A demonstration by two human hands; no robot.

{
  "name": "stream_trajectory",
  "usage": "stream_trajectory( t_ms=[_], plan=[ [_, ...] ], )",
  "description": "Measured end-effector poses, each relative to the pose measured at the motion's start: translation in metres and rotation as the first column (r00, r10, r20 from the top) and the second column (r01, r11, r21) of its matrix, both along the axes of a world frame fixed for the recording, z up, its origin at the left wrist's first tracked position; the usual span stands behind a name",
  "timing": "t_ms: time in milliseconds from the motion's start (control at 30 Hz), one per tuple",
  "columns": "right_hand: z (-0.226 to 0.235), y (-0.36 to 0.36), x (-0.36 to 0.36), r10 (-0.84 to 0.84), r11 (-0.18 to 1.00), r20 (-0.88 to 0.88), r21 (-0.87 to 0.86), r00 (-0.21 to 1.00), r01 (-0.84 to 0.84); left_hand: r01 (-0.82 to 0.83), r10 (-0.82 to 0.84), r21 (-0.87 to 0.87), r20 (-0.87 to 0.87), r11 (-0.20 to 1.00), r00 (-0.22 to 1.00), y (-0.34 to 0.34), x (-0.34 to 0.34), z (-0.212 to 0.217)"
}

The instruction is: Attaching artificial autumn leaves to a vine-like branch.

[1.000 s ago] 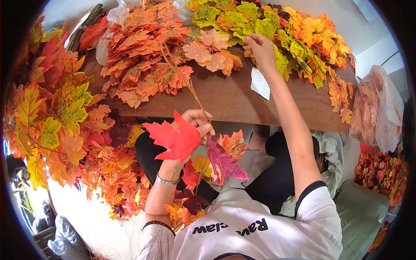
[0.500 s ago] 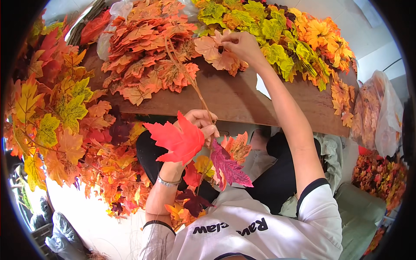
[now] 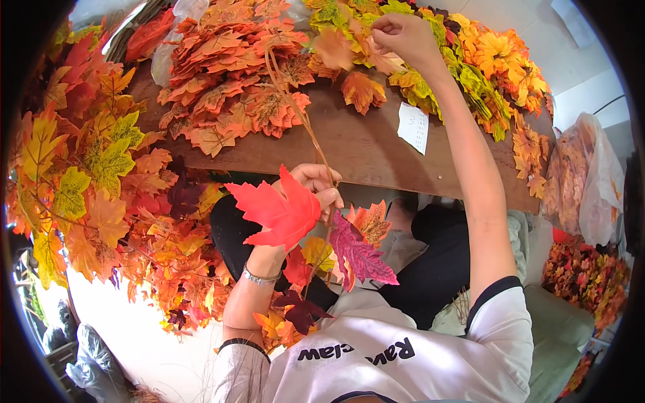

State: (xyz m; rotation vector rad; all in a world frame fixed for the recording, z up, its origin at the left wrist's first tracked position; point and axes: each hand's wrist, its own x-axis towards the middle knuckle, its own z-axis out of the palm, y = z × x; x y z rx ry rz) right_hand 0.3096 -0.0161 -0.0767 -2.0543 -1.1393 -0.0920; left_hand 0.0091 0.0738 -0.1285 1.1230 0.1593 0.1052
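My left hand (image 3: 317, 185) is closed around the brown stem (image 3: 306, 127) of an artificial leaf branch. The stem rises past the fingers toward the table. On the branch, a bright red maple leaf (image 3: 285, 211) covers part of this hand, and a purple leaf (image 3: 359, 252) hangs below with orange and yellow ones. Higher up, above the far side of the table, my right hand (image 3: 406, 40) has its fingers pinched against a peach artificial maple leaf (image 3: 385, 60); the fingertips are partly hidden. A blurred peach leaf (image 3: 334, 48) is just left of it. A single orange leaf (image 3: 363, 92) lies below them.
Stacked orange leaves (image 3: 222, 74) lie on the brown table (image 3: 363, 154), with yellow-green leaves (image 3: 420, 87) and yellow-orange ones (image 3: 504, 54) at right. A slip of paper (image 3: 412, 127) rests there. Leafy branches (image 3: 107, 168) crowd the left; a plastic bag (image 3: 598, 181) stands right.
My right hand has moved up and to the right, and the peach leaves have shifted with it. The orange leaf and the paper slip show more fully. My left hand has hardly moved.
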Motion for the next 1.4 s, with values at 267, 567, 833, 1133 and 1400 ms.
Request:
stream_trajectory(
  t_ms=[267,567,833,1133,1400],
  plan=[
    [0.009,-0.014,0.015,-0.006,0.997,0.091,-0.077,0.996,0.013,-0.001,0.003,0.025,-0.073,1.000,0.997,-0.003,0.002,0.009],
    [-0.004,-0.026,-0.013,0.126,0.988,-0.739,0.032,0.662,-0.153,-0.019,0.020,0.009,-0.073,1.000,0.997,-0.008,0.003,0.013],
    [-0.014,-0.018,0.011,0.374,0.908,-0.840,0.418,0.392,0.029,-0.031,0.030,-0.011,-0.059,0.999,0.998,-0.011,0.006,0.006],
    [-0.021,-0.016,0.017,0.382,0.900,-0.865,0.428,0.326,0.082,-0.024,0.025,0.029,-0.039,0.999,0.999,-0.011,0.006,0.004],
    [-0.029,-0.006,0.014,0.190,0.966,-0.861,0.250,0.473,0.068,-0.012,0.015,0.066,-0.055,0.998,0.998,-0.010,0.006,0.003]
  ],
)
